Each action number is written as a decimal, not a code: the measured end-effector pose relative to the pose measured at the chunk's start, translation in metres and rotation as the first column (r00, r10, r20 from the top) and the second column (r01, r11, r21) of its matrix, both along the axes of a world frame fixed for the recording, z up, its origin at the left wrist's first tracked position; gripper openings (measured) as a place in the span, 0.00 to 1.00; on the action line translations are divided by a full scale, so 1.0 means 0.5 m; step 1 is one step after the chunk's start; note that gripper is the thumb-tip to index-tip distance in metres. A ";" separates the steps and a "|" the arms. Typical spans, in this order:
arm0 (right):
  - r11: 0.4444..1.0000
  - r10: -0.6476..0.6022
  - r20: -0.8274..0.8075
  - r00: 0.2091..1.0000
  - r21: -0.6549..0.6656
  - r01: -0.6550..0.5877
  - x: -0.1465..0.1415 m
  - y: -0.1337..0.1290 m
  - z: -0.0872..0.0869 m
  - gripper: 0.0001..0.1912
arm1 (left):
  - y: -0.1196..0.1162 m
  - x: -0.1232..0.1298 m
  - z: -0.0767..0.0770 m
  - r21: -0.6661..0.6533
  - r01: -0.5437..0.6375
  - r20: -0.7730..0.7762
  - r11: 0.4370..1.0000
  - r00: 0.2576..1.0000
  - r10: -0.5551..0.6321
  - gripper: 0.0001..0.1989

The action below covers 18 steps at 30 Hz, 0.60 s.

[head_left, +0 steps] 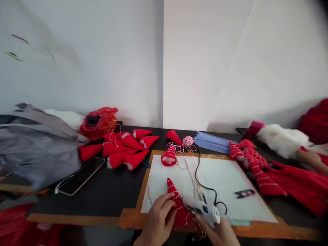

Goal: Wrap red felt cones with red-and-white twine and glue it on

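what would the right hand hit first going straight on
Most likely the red felt cone wrapped in red-and-white twine, held by the left hand. The right hand grips a white hot glue gun aimed at it, though depth is unclear.

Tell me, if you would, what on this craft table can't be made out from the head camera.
Head view:
- Lower part of the red felt cone: hidden by the left hand.
- Tip of the hot glue gun: blurred against the cone.
- Right hand: cut off by the bottom edge.
- Another hand: cut off by the right edge.
- Marks on the wall, upper left: too blurred to name.
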State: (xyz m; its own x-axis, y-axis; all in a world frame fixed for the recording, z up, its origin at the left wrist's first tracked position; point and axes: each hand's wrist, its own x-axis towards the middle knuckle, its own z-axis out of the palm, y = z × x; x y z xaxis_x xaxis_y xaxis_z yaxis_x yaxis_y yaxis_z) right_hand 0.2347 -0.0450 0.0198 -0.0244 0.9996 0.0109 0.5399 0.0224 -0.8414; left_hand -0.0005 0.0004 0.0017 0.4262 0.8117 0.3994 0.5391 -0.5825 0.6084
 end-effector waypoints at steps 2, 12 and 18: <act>0.999 -0.025 -0.005 1.000 0.044 0.025 0.001 -0.001 -0.001 0.20 | 0.000 0.000 0.005 -0.004 0.009 0.014 1.000 1.000 -0.009 0.08; 0.997 -0.065 0.006 0.998 0.040 0.065 -0.020 0.009 0.003 0.23 | 0.001 -0.001 0.019 -0.015 0.026 0.042 1.000 0.999 -0.025 0.08; 0.997 -0.069 0.027 0.997 0.045 0.068 -0.012 0.010 -0.005 0.21 | 0.002 -0.003 0.018 -0.031 0.038 0.026 0.999 0.999 -0.038 0.08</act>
